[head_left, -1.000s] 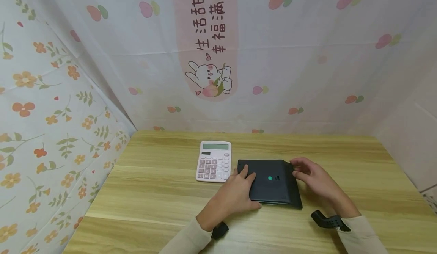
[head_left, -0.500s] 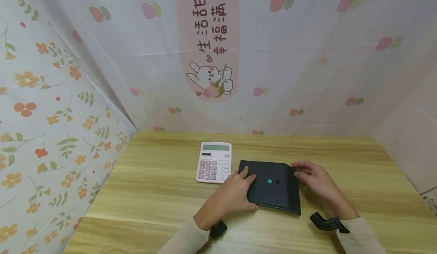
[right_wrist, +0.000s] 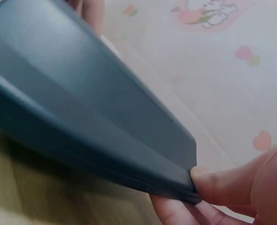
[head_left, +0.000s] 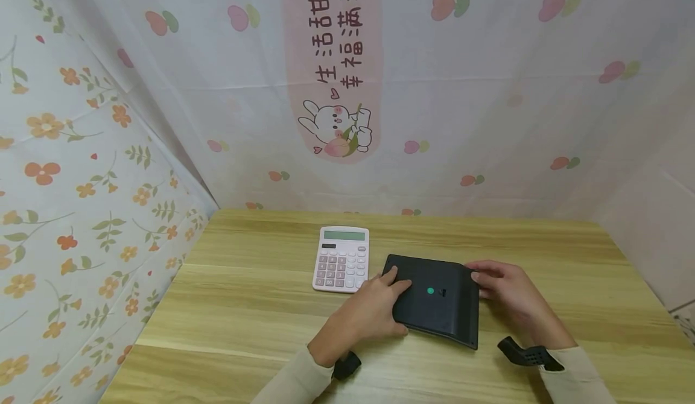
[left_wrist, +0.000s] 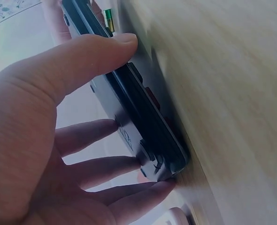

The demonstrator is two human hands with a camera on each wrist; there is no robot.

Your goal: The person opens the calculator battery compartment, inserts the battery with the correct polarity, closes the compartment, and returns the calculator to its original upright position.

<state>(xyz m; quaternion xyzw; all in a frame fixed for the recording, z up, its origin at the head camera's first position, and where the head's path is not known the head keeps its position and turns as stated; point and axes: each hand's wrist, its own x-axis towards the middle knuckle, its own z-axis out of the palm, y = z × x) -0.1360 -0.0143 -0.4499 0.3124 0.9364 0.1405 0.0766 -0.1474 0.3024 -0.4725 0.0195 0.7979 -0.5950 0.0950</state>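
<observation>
A dark, flat device (head_left: 429,307) lies back side up, showing a green dot; dark keys (left_wrist: 151,98) are visible on its underside in the left wrist view. My left hand (head_left: 369,310) grips its left part, thumb at the near edge and fingers spread on the back and left edge. At the far right corner, my right hand (head_left: 507,283) pinches the device between thumb (right_wrist: 218,185) and fingers underneath. The device's right side (right_wrist: 96,136) is raised off the table and tilted. A white-and-pink calculator (head_left: 341,259) lies face up just left of it.
The wooden table (head_left: 244,307) meets a printed cloth (head_left: 461,108) at the back and a floral cloth (head_left: 65,181) at the left. A small green-and-gold object (left_wrist: 109,19) shows beside the device in the left wrist view, partly hidden.
The dark device has turned slightly clockwise, its near right corner shifting toward the front. My right hand has moved a little with its corner; my left hand has stayed almost in place.
</observation>
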